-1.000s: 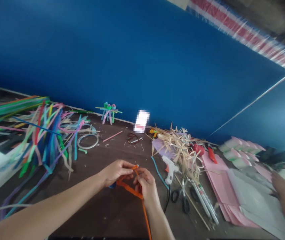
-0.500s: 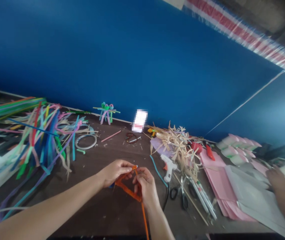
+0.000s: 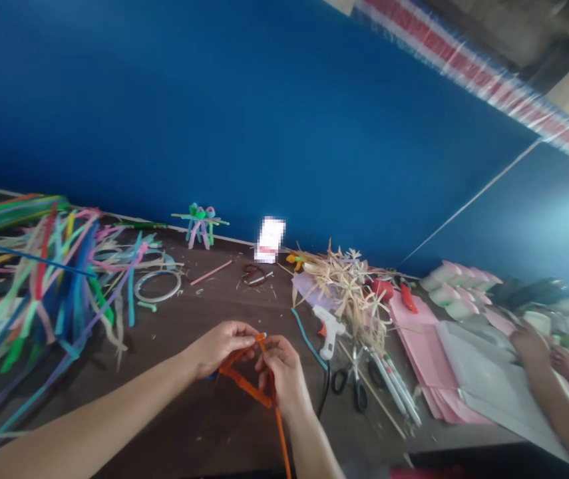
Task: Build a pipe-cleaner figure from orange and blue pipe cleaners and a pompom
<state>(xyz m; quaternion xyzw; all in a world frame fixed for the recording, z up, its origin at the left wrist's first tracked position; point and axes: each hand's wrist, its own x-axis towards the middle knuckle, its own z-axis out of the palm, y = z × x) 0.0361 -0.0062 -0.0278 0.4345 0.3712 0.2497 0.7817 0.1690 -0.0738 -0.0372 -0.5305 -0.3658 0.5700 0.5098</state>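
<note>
Near the middle front of the table, an orange pipe cleaner (image 3: 245,386) is bent into a rough triangle, with a loose length hanging down past my right wrist. My left hand (image 3: 227,346) pinches it close to its top corner, thumb and forefinger together. Just beside it, my right hand (image 3: 280,372) has its fingers closed on the same orange strand. Both hands nearly touch at the top, where a small pale tip shows. A dark blue bit peeks out under my left hand, too hidden to name.
Many coloured pipe cleaners (image 3: 72,279) heap at the left by a silver ring (image 3: 158,286). A white glue gun (image 3: 330,330), scissors (image 3: 351,379), dried straw flowers (image 3: 349,279) and pink sheets (image 3: 416,339) lie right. At far right are another person's hands (image 3: 531,349).
The whole scene has shifted slightly left as the view turned. My hands keep their hold on the orange pipe cleaner, with barely any movement between them.
</note>
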